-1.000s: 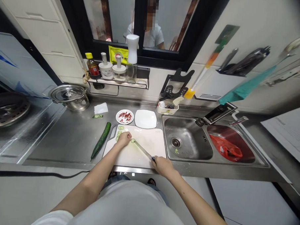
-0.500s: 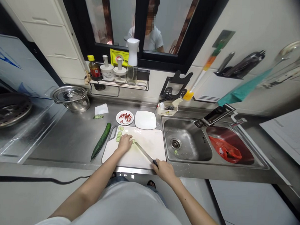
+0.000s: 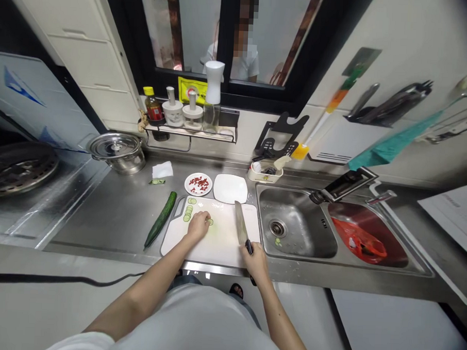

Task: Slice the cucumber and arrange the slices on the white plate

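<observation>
My right hand [image 3: 256,259] is closed around the black handle of a kitchen knife [image 3: 239,221]. The blade points away from me over the right side of the white cutting board [image 3: 226,252]. Near the board's middle, my left hand [image 3: 198,226] has its fingers bent and pinched at a pale green cucumber slice [image 3: 210,222]; how much lies under the fingers is hidden. A short row of cut cucumber slices [image 3: 188,213] lies at the board's left, just beyond that hand. A whole cucumber [image 3: 161,221] rests on the steel counter left of the board.
Behind the board stand a plate of chopped red pieces [image 3: 198,184] and a white square plate [image 3: 230,188]. The double sink [image 3: 297,219] adjoins on the right, with a red bag [image 3: 360,242] in its far basin. A lidded pot [image 3: 118,152] sits back left.
The knife has swung away from the cucumber slice to the right, its blade turning to point toward the back. My left hand stays at the slice. The view has shifted slightly.
</observation>
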`<state>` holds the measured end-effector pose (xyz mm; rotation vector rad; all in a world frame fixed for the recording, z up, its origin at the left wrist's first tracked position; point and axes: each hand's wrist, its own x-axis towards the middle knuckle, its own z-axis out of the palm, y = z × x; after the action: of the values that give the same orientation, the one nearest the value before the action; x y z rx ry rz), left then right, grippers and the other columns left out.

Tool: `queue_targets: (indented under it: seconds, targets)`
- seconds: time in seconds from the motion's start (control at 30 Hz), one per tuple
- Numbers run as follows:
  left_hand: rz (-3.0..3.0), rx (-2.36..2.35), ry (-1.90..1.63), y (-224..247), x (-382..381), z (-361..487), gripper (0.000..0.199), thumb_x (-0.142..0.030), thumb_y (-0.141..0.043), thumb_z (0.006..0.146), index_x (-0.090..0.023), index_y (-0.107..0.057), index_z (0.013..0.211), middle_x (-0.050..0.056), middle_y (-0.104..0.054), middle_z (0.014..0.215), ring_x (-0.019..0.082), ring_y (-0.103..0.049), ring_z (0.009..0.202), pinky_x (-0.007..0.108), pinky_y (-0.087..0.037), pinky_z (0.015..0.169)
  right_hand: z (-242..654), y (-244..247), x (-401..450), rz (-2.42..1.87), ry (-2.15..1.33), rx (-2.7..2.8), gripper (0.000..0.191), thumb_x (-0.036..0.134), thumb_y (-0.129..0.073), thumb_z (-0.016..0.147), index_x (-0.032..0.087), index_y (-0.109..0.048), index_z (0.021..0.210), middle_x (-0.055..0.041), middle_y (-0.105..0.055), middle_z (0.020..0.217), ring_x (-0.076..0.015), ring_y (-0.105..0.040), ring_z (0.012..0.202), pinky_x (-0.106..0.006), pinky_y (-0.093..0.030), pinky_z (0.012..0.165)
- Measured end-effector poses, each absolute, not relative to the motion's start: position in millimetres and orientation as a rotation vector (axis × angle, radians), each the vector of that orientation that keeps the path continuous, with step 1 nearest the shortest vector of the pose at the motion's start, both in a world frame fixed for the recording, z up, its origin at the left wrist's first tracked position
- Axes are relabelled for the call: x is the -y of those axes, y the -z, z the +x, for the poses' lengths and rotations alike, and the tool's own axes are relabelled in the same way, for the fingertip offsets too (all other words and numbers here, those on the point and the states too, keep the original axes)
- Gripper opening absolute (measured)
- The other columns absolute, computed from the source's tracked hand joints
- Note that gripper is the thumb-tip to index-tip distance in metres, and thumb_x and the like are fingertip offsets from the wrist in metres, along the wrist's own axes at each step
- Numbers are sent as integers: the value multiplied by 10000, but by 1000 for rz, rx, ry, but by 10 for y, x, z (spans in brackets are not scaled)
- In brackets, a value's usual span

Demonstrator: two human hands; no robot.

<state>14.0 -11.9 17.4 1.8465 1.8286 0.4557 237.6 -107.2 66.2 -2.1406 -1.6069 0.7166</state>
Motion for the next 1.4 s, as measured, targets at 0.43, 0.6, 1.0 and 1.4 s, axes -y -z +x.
queue_targets:
  seconds: [0.43, 0.6, 1.0, 1.4]
  targets:
    - [1437, -1952, -666, -221, 333, -396, 106, -267, -649, 782, -198, -645, 863, -11, -675, 768, 126, -602, 716, 209, -379, 642, 2306, -751, 1033, -2301, -803, 1720, 260, 357, -483, 883, 165, -650, 831, -63, -678, 827, -146, -576, 741, -206, -310, 587]
    - [1392, -2073, -667, -164, 323, -644, 109, -222, -629, 782, -200, -648, 886, 1, -696, 825, 129, -619, 755, 202, -380, 652, 2287, -776, 1020, -2301, -797, 1747, 269, 360, -479, 891, 164, -655, 840, -66, -683, 831, -150, -584, 747, -210, -311, 588]
    - [1528, -2134, -576, -214, 246, -649, 186, -205, -581, 797, -203, -662, 964, 34, -692, 923, 155, -614, 874, 220, -406, 735, 2265, -806, 1036, -2344, -814, 1834, 295, 378, -453, 917, 169, -658, 883, -83, -698, 895, -160, -617, 791, -215, -320, 601]
    - [1753, -2178, -306, -359, -347, -471, 349, -283, -512, 861, -206, -628, 1180, 131, -613, 1115, 255, -553, 1065, 331, -412, 896, 2131, -966, 1034, -2543, -829, 1999, 379, 395, -311, 972, 166, -590, 1087, -148, -693, 1040, -233, -652, 960, -289, -425, 725]
